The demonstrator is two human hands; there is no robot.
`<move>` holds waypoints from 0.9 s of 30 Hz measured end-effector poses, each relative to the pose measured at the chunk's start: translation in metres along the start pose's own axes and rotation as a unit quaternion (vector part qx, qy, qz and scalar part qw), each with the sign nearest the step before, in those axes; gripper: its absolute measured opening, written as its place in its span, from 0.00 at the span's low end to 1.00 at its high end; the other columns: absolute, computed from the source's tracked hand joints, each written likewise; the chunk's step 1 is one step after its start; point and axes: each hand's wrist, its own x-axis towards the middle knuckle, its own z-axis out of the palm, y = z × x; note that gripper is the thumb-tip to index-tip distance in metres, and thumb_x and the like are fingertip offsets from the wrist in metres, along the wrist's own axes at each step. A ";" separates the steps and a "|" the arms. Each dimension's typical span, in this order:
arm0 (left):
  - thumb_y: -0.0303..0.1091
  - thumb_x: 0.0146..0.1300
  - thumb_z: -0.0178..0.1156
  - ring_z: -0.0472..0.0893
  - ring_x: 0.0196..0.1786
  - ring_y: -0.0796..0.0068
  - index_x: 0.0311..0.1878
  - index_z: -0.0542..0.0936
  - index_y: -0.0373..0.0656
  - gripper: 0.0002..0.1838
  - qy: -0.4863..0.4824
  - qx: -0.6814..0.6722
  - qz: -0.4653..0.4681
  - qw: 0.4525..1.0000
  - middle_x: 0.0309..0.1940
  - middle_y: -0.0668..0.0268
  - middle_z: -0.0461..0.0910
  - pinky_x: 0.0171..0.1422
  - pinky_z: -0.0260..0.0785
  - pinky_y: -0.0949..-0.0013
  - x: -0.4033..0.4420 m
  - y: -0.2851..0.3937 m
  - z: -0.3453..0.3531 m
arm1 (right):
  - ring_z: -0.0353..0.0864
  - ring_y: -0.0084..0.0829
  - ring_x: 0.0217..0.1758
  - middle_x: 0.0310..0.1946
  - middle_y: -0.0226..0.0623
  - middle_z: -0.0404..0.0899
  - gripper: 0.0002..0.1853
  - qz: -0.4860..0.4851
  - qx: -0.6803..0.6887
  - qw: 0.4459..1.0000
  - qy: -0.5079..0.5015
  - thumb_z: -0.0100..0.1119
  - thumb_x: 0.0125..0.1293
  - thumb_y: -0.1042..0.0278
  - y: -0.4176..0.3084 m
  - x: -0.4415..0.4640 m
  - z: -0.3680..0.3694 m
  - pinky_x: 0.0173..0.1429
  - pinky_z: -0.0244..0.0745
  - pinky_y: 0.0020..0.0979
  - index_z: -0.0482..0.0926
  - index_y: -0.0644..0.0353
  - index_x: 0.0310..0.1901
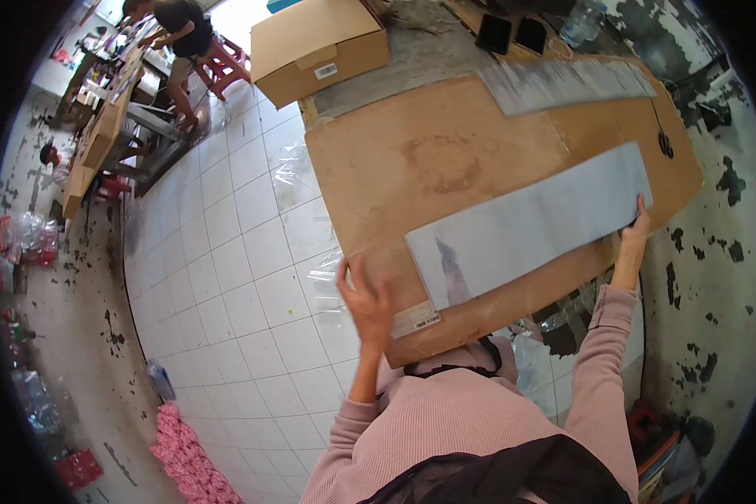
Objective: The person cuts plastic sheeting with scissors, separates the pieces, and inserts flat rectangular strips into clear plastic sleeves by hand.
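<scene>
A long, pale grey rectangular sheet [533, 223] lies slantwise over the cardboard-covered table [378, 176], with a darker pointed mark near its left end. My right hand [637, 225] grips its lower right corner. To the left of the sheet, apart from it, my left hand [365, 302] is raised by the table's left edge with its fingers spread and nothing in them. Farther back lies a second grey piece [571, 84] with a streaked surface. A pair of dark-handled scissors [665, 144] rests near the table's right edge.
A closed cardboard box [319, 55] stands at the back left of the table. Two dark phone-like objects [494, 34] and a clear plastic bottle [583, 23] sit at the back. Another person [185, 38] works at a bench [101, 134] far left. Pink textured material [189, 454] lies on the floor.
</scene>
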 end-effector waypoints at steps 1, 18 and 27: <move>0.38 0.56 0.64 0.57 0.67 0.47 0.64 0.60 0.35 0.36 -0.018 0.012 0.005 1.000 0.60 0.40 0.60 0.69 0.52 0.55 -0.008 0.015 0.001 | 0.71 0.37 0.57 0.55 0.37 0.72 0.28 0.021 -0.017 0.999 -0.021 0.61 0.60 0.55 0.007 0.023 -0.022 0.61 0.66 0.41 0.69 0.64 0.57; 0.42 0.63 0.56 0.73 0.27 0.77 0.37 0.73 0.33 0.18 -0.089 -0.158 -0.265 0.947 0.21 0.58 0.76 0.32 0.65 0.71 -0.028 -0.016 -0.015 | 0.46 0.56 0.71 0.66 0.61 0.49 0.51 -0.366 -0.705 0.286 -0.536 0.73 0.40 0.57 0.072 -0.247 0.133 0.65 0.51 0.61 0.55 0.52 0.68; 0.40 0.65 0.53 0.63 0.24 0.83 0.33 0.75 0.34 0.16 -0.126 -0.147 -0.258 0.947 0.17 0.68 0.68 0.26 0.58 0.73 -0.023 -0.030 -0.025 | 0.75 0.57 0.52 0.52 0.61 0.71 0.32 -0.525 -0.595 0.296 -0.532 0.61 0.48 0.67 0.073 -0.221 0.115 0.50 0.76 0.47 0.66 0.70 0.57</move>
